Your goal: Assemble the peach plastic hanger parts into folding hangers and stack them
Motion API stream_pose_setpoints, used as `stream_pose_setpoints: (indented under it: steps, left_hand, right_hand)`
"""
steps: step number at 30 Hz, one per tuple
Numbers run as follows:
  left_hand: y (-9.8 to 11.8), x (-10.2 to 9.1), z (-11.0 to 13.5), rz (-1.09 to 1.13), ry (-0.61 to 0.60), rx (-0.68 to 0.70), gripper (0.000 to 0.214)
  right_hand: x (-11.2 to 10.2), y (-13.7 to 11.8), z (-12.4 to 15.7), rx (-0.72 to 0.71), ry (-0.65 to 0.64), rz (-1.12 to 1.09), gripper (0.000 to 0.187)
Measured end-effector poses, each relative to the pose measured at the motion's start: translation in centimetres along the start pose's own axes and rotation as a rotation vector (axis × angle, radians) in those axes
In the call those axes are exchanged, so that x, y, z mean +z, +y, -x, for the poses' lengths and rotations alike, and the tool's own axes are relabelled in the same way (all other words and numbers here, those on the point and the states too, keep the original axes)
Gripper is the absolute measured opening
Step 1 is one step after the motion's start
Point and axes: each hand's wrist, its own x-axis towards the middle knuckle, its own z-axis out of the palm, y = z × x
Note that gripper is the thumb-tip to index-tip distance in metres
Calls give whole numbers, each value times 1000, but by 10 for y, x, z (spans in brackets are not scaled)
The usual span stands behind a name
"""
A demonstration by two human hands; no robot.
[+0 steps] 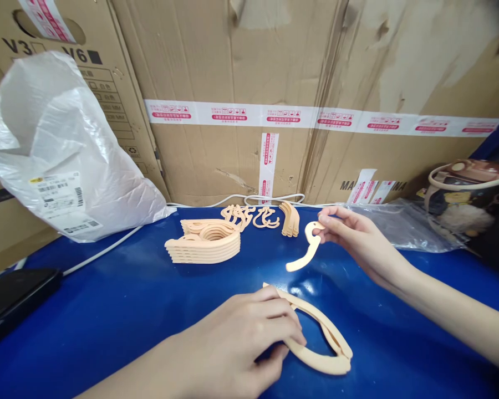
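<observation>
My left hand [249, 338] grips one end of a beige plastic folding hanger [330, 364] lying on the blue table; its two curved arms enclose an opening. Raised above the table, my right hand [349, 233] pinches a beige hanger piece [305, 257] by its upper end. This piece has a small hole, a notch and a curved tail pointing down to the left. Further back stands a neat stack of folded beige hangers [208, 249]. Behind it lie loose hanger hooks [267, 220] and a small bundle of curved hanger arms [290, 220].
A white plastic bag [66, 149] with a label leans at the left. Taped cardboard boxes [233, 155] form the back wall, with a white cable [102, 252] before them. A black device [19, 299] lies at left; a clear plastic bag [411, 224] and a dark pouch [461, 194] sit at right.
</observation>
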Motion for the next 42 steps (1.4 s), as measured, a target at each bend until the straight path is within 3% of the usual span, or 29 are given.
stream_pose_setpoints:
  steps: [5,11,14,17,21,27,32,36,42]
  left_hand:
    - [-5,1,2,-26,-5,3,33]
    - [-6,0,1,-3,0,-43,37]
    - [-6,-2,1,17,27,-92,30]
    - [-8,-2,2,-2,29,-109,30]
    - [-14,-1,5,-134,-9,-32,42]
    - [-15,-3,5,-360,17,37,25]
    - [-15,-3,4,-427,11,25,23]
    - [-14,0,2,-499,77,-94,25]
    - [-6,5,-2,-492,92,-590,40]
  right_hand:
    - [2,6,4,173,-75,-113,27]
    - [13,6,8,170,-199,-87,26]
    - [18,5,11,62,-275,204,30]
    - [20,5,15,-181,-469,647,7]
    - [18,2,20,-361,-760,966,35]
    - [10,0,23,-400,-758,1204,16]
    - [3,4,24,-385,-722,1259,23]
    - [2,6,25,-359,-705,1209,23]
    - [2,6,34,-318,-704,1170,18]
